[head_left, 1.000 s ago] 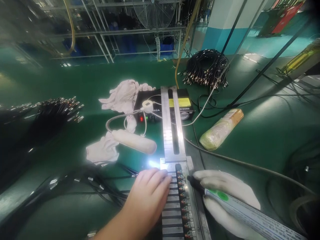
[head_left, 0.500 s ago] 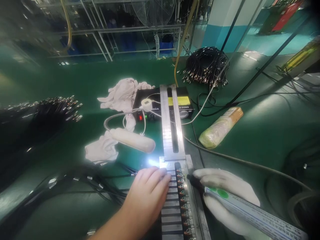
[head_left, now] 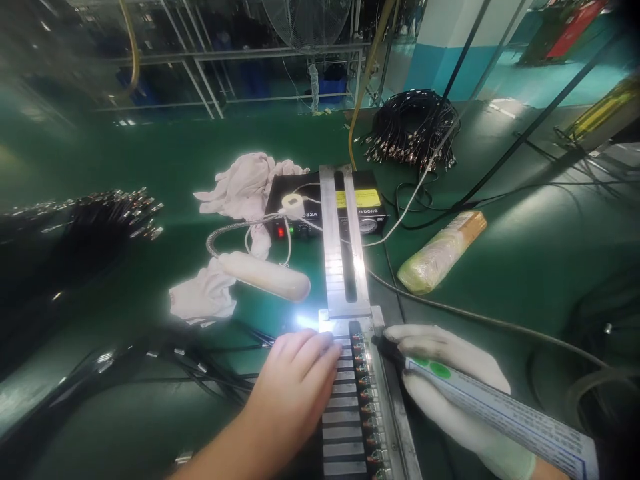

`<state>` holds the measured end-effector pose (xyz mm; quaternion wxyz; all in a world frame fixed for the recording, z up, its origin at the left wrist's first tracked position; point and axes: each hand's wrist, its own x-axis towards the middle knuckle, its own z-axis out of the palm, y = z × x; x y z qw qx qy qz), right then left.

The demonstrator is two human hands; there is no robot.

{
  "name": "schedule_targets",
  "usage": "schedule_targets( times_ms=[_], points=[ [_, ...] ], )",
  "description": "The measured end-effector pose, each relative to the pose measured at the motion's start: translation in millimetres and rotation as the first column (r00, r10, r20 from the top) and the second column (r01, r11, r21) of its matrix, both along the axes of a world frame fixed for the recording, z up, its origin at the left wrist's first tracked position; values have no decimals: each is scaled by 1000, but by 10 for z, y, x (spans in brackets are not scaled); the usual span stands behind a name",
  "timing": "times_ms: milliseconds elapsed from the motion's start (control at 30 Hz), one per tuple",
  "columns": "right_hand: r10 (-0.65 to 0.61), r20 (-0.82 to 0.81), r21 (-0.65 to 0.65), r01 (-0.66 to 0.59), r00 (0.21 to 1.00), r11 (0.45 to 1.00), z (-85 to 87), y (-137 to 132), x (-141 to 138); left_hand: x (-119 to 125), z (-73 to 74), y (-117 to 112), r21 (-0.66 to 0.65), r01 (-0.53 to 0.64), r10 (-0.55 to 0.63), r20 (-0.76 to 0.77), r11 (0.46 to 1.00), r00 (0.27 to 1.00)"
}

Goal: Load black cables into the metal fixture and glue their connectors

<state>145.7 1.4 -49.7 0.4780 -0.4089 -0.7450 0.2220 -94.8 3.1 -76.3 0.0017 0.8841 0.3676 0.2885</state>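
My bare left hand (head_left: 297, 377) rests over the left side of a slotted metal jig (head_left: 345, 433), its fingers close together and curled on the slats; the thumb is hidden. Small connectors with coppery ends (head_left: 367, 393) sit in a row along the jig's right side. In a white glove, my right hand (head_left: 450, 360) grips a thick labelled tube (head_left: 505, 413) with green dots and a black tip. That tip is at the jig's right edge, near the upper connectors; I cannot tell whether it touches. Black cables (head_left: 210, 373) run in from the left.
A lit lamp on a flexible neck (head_left: 270, 277) hangs left of the jig. Behind stands a black control box (head_left: 300, 230) beside white gloves (head_left: 245, 183). A wrapped roll (head_left: 443, 253) lies right, a coiled cable bundle (head_left: 413, 127) farther back. More cable ends (head_left: 125, 210) lie left.
My right hand has shifted slightly left and up with the tube, along the jig's edge. The left hand stays in place. The whole view has moved slightly.
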Motion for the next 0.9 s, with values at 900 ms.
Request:
schedule_targets(
  times_ms=[900],
  points=[
    [31, 37, 31, -32, 999, 999, -36, -77, 40, 4, 33, 13, -22, 3, -3, -8, 1000, 1000]
  ],
)
